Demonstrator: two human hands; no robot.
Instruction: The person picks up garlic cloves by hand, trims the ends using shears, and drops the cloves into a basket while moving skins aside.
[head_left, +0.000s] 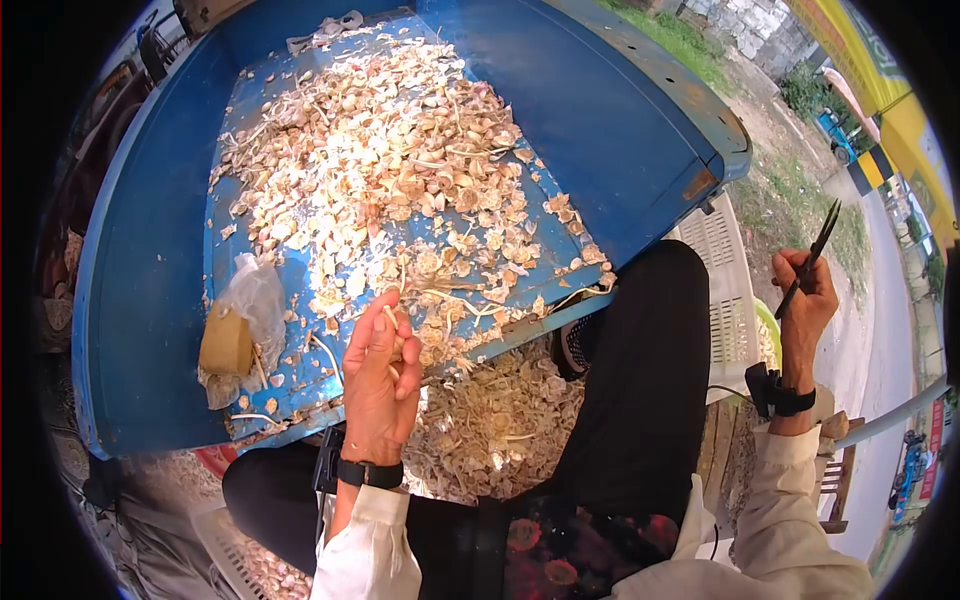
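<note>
My left hand is raised over the near edge of a blue metal truck bed, its fingers closed round a pale garlic piece with a thin stem. Out to the right, my right hand grips dark scissors with the blades pointing up. A big heap of garlic cloves and husks covers the bed's floor beyond my left hand. Left of that hand lies a yellowish-brown block beside a clear plastic bag.
Garlic husks pile on the ground between my legs. A white plastic crate stands right of my knee, and another crate with cloves is at the lower left. A wooden seat is by my right thigh.
</note>
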